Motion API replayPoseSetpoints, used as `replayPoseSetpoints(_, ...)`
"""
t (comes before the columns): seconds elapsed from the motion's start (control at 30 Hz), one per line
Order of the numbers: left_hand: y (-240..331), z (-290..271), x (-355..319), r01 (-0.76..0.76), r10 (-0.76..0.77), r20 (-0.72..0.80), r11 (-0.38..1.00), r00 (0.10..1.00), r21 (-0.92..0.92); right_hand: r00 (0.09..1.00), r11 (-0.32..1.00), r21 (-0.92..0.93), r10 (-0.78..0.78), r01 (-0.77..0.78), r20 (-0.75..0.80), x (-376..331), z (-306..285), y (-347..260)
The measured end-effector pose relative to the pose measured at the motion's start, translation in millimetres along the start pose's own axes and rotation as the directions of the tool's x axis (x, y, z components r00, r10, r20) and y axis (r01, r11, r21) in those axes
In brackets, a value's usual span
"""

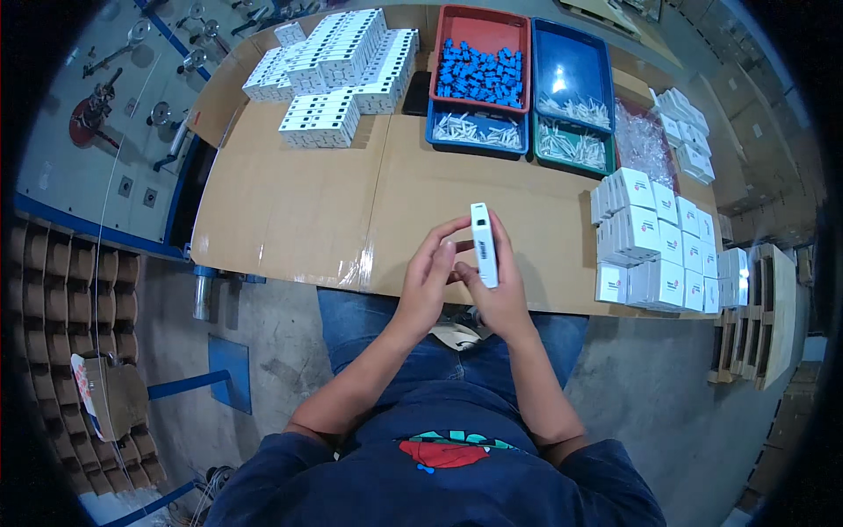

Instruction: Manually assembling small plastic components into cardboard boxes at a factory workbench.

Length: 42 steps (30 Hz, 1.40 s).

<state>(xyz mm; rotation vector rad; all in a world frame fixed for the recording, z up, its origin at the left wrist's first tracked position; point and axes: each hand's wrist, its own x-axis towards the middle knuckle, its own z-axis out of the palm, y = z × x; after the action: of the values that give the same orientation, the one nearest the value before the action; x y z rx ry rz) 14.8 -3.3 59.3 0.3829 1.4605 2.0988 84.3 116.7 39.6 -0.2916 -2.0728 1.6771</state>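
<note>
A slim white box [485, 250] with a dark marking on its narrow side stands upright between my hands, over the front part of the cardboard-covered table. My right hand [504, 297] grips it, thumb low on the near side and fingers along the right side. From the left, my left hand [428, 279] curls round with its fingertips against the box's left edge and its thumb raised. Part of the left fingers is hidden behind the box.
Stacked white boxes [320, 119] stand at the far left. Behind are a red tray [485, 26] of blue parts, blue trays [571, 57] and a green tray [575, 167] with whitish pieces, and clear plastic bags [645, 145]. More white boxes [645, 233] are piled at right.
</note>
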Motion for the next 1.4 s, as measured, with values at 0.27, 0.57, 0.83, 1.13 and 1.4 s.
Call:
replayPoseSetpoints(0.27,-26.1,-25.3,6.9,0.068,-0.067,-0.024,0.997,0.997,0.045,0.983,0.949,0.257,0.178,-0.184,0.048,-9.9,-17.2,20.6)
replayPoseSetpoints(0.57,-32.7,-19.3,-2.1,-0.001,0.005,-0.047,0.997,0.999,0.079,0.945,0.668,0.672,0.276,-0.321,0.177,-14.6,-7.6,27.8)
replayPoseSetpoints(0.83,-47.5,-55.5,9.6,-0.05,0.059,-0.037,0.973,0.998,0.226,0.917,0.833,0.383,0.358,-0.4,0.178,-10.8,-10.0,67.9)
replayPoseSetpoints(1.13,-62.3,-157.2,39.6,-0.024,0.187,-0.245,0.837,0.951,0.546,0.81,0.709,0.401,0.553,-0.58,0.193,-0.8,-2.9,80.3)
replayPoseSetpoints(1.4,-80.8,-198.5,38.7,0.029,0.566,-0.189,0.279,0.803,0.96,0.852,0.739,0.477,0.522,-0.476,0.043,60.7,23.7,68.4)
